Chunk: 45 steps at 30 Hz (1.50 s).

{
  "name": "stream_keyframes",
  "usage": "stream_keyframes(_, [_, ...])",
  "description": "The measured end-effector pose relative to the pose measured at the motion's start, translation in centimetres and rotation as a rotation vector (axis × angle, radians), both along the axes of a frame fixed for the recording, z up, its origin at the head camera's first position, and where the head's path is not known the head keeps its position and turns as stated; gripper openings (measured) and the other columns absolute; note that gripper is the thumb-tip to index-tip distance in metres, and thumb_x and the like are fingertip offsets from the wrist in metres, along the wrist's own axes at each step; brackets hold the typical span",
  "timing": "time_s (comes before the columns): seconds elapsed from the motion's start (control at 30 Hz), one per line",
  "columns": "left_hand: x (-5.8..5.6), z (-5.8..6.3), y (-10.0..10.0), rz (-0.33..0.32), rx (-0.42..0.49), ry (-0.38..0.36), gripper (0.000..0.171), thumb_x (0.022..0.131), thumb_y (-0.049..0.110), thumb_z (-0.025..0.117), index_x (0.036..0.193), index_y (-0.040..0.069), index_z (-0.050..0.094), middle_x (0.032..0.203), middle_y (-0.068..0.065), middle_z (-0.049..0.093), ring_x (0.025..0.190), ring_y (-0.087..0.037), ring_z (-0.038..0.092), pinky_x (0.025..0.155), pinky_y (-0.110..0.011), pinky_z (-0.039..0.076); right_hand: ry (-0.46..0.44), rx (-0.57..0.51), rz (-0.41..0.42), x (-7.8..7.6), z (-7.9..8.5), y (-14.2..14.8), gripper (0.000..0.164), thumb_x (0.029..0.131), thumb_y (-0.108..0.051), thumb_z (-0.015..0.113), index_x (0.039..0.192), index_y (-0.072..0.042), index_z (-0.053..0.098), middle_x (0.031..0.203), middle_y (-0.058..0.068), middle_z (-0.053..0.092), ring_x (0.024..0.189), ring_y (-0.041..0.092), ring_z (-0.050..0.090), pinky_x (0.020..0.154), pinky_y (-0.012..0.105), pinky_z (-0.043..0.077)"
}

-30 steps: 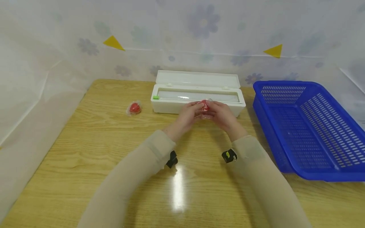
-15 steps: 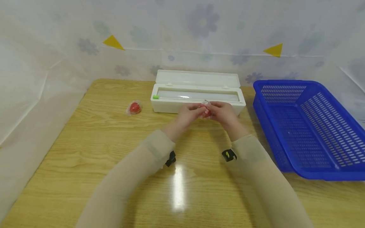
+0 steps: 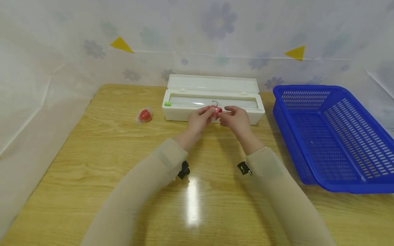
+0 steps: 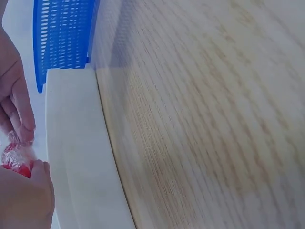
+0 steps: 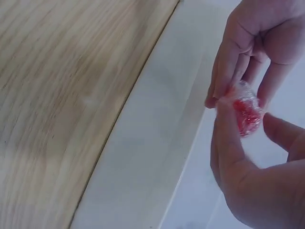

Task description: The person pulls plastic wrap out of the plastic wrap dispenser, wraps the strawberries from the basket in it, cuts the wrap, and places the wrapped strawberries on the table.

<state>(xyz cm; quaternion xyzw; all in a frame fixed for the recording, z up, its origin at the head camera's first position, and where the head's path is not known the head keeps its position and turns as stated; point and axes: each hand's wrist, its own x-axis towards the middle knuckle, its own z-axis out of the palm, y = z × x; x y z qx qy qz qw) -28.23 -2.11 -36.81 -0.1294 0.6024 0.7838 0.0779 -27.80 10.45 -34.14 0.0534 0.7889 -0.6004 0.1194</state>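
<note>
A small round red fruit [image 3: 216, 112] with a thin dark stem is wrapped in crumpled cling film. My left hand [image 3: 198, 121] grips it between thumb and fingers, just in front of a cling film box [image 3: 184, 115]. My right hand [image 3: 236, 120] is at its right side, fingers at the film and spread apart. In the right wrist view the wrapped fruit [image 5: 248, 114] sits between both hands, the right thumb clear of it. A second wrapped red fruit [image 3: 145, 115] lies on the table left of the box.
The white box has its lid [image 3: 212, 83] raised at the back, a film roll [image 3: 197, 101] inside and a green slider [image 3: 167, 104] at its left end. A blue plastic basket [image 3: 295, 143] stands on the right of the wooden table [image 3: 123, 153]. A flowered sheet [image 3: 197, 41] hangs behind.
The wrapped fruit has shifted slightly left with my left hand and its stem now shows above. My right fingers have loosened and drawn a little away from it.
</note>
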Motion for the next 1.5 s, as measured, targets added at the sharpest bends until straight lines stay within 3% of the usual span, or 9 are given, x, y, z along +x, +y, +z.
stream_keyframes(0.13, [0.2,0.3,-0.1,-0.017,-0.006,0.015,0.038,0.093,0.016,0.056,0.127,-0.002,0.055,0.127,-0.016,0.059,0.117,-0.021,0.057,0.098,-0.028,0.046,0.039,0.003,-0.005,-0.1,0.0,0.1,0.036,0.092,-0.011,0.058,0.121,0.011,0.055,0.115,0.029,0.061,0.064,0.006,0.065,0.069,0.022,0.056])
stream_keyframes(0.23, [0.3,0.5,-0.1,-0.029,-0.077,0.034,0.038,0.093,0.019,0.057,0.126,0.000,0.056,0.126,-0.014,0.060,0.110,-0.015,0.057,0.100,-0.031,0.045,0.040,-0.015,-0.019,-0.2,0.1,0.3,0.036,0.093,-0.014,0.057,0.118,0.012,0.057,0.109,0.029,0.063,0.058,0.001,0.063,0.065,0.021,0.056])
stream_keyframes(0.4, [0.6,0.6,0.0,-0.032,-0.140,0.055,0.037,0.092,0.018,0.059,0.125,0.001,0.057,0.125,-0.013,0.061,0.107,-0.017,0.058,0.099,-0.032,0.046,0.032,0.070,-0.013,-0.4,0.3,0.3,0.038,0.092,-0.023,0.059,0.115,0.007,0.062,0.105,0.024,0.067,0.062,0.005,0.065,0.066,0.022,0.056])
stream_keyframes(0.57, [1.1,0.5,0.4,0.018,-0.138,0.080,0.033,0.092,0.008,0.057,0.123,-0.005,0.057,0.120,-0.018,0.063,0.108,-0.025,0.063,0.091,-0.027,0.051,0.083,0.182,-0.037,-0.4,0.0,-0.4,0.030,0.090,-0.017,0.063,0.109,0.005,0.066,0.104,0.022,0.068,0.061,0.004,0.064,0.066,0.023,0.057])
stream_keyframes(0.73, [1.3,0.3,0.5,0.086,-0.093,0.109,0.027,0.090,0.004,0.059,0.114,-0.007,0.062,0.109,-0.016,0.068,0.097,-0.019,0.067,0.083,-0.023,0.053,0.164,0.271,-0.065,-0.1,-0.3,-1.2,0.026,0.090,-0.017,0.063,0.106,0.003,0.068,0.100,0.018,0.070,0.076,0.020,0.070,0.067,0.025,0.057])
stream_keyframes(0.9, [1.3,0.4,-0.1,0.072,-0.106,0.068,0.029,0.089,0.006,0.060,0.116,-0.005,0.061,0.112,-0.017,0.067,0.101,-0.023,0.066,0.086,-0.026,0.053,0.207,0.332,-0.029,0.2,-0.1,-1.1,0.023,0.090,-0.015,0.062,0.101,0.003,0.069,0.096,0.019,0.071,0.080,0.029,0.070,0.062,0.024,0.056])
stream_keyframes(1.13, [1.0,1.0,-1.6,0.038,-0.136,-0.011,0.036,0.088,0.014,0.064,0.121,-0.001,0.059,0.121,-0.015,0.062,0.101,-0.018,0.062,0.091,-0.028,0.051,0.231,0.276,-0.025,-0.1,0.0,-0.9,0.020,0.089,-0.013,0.062,0.098,0.003,0.068,0.092,0.022,0.070,0.064,0.014,0.066,0.059,0.022,0.056])
stream_keyframes(1.37, [0.9,1.2,-3.0,-0.003,-0.084,-0.024,0.042,0.088,0.014,0.064,0.126,-0.002,0.053,0.124,-0.015,0.060,0.107,-0.021,0.061,0.093,-0.028,0.050,0.215,0.229,0.090,0.0,-0.3,-0.9,0.027,0.094,-0.011,0.054,0.115,0.002,0.063,0.106,0.021,0.066,0.086,0.027,0.067,0.071,0.026,0.057])
stream_keyframes(1.5, [1.0,1.1,-4.7,0.052,-0.121,0.021,0.045,0.088,0.014,0.064,0.128,-0.001,0.051,0.122,-0.017,0.061,0.102,-0.020,0.063,0.091,-0.028,0.051,0.207,0.236,0.112,0.2,-0.5,-0.7,0.026,0.094,-0.013,0.054,0.112,0.003,0.063,0.104,0.023,0.066,0.087,0.030,0.067,0.071,0.028,0.057])
